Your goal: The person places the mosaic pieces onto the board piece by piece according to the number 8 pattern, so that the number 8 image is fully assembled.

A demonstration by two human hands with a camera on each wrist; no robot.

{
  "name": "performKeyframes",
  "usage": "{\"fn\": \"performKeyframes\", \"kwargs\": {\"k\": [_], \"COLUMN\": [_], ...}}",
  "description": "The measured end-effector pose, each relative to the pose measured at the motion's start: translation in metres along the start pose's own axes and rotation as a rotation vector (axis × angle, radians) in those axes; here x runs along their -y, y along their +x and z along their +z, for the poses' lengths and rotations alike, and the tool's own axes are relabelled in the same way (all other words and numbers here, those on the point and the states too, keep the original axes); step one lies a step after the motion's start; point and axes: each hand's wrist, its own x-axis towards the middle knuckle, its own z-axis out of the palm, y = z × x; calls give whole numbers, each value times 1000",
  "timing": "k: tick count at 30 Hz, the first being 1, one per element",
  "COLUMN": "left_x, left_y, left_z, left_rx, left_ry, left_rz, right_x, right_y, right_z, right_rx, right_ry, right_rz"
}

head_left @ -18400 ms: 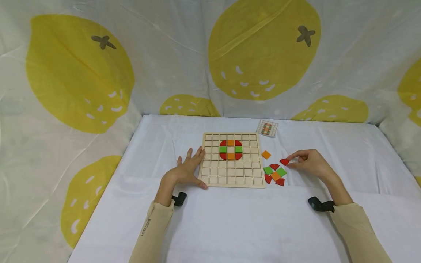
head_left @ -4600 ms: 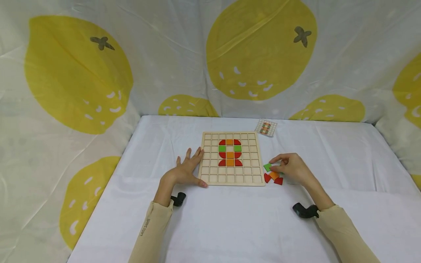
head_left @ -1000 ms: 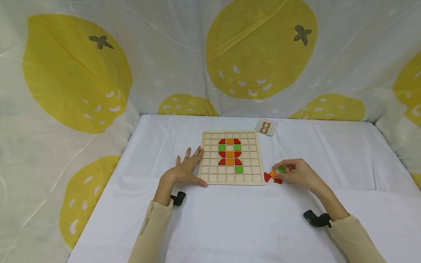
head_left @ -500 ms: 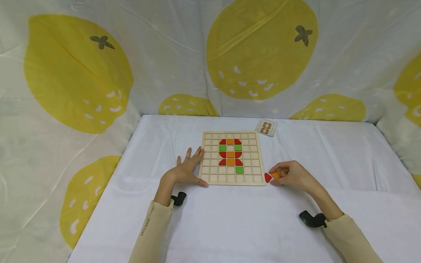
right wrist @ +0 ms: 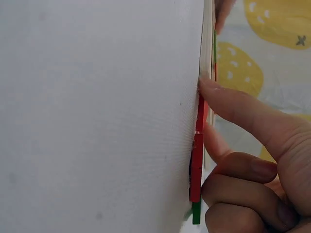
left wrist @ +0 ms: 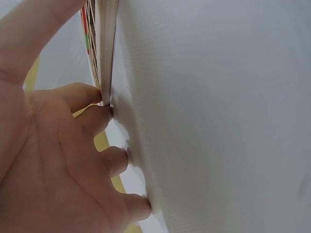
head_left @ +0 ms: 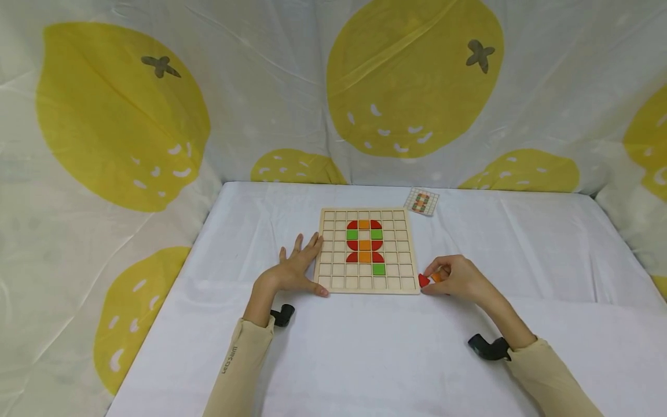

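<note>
A wooden grid board (head_left: 339, 278) lies on the white cloth, with red, orange and green tiles set in its squares. A lone green tile (head_left: 378, 269) sits lower on the grid. My left hand (head_left: 292, 272) spreads its fingers along the board's left edge, fingertips touching it, as the left wrist view shows. Beside the lower right corner, my right hand (head_left: 461, 280) pinches a red rounded tile (head_left: 424, 280) between thumb and index finger. Partly under that hand lies an orange tile (head_left: 436, 277). From the right wrist, another red tile (right wrist: 196, 167) and a green tile (right wrist: 196, 213) show near the curled fingers.
A small pattern card (head_left: 422, 201) lies behind the board's top right corner. Lemon-printed fabric (head_left: 292, 87) rises behind and to the left of the table. Black wrist-worn devices (head_left: 490, 347) sit near both sleeves.
A green tile has come onto the board's lower rows since several seconds ago. Over the last second my right hand has shifted left, from the green and orange tiles to the red one. My left hand stays put.
</note>
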Motion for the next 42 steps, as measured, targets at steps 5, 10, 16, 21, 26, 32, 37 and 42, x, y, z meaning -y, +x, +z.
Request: {"fn": "performKeyframes", "kwargs": {"k": [5,10,16,21,26,32,37,42], "left_x": [1,2,1,0,0,2,3,2], "left_y": [1,1,0,-1,-1,0,1,1], "left_z": [0,1,0,0,0,0,0,0], "left_rx": [1,2,-1,0,0,-2,-3,-5], "left_ry": [-5,-7,-1,1,-5,-10,-9,-6], "left_rz": [5,5,3,4,4,4,5,4], "right_x": [-1,-4,-6,-7,-6,-3,-2,0], "right_y": [0,-2,-1,2,4,10,15,16], "right_z": [-3,-9,-12,-12,-13,-14,-14,-13], "right_rx": [5,-33,-53,-28,-19,23,21,25], "right_ry": [-14,-23,-23,-22,-18,-8,-18,-21], "right_rz": [6,15,6,-13,-18,-16,-3,8]}}
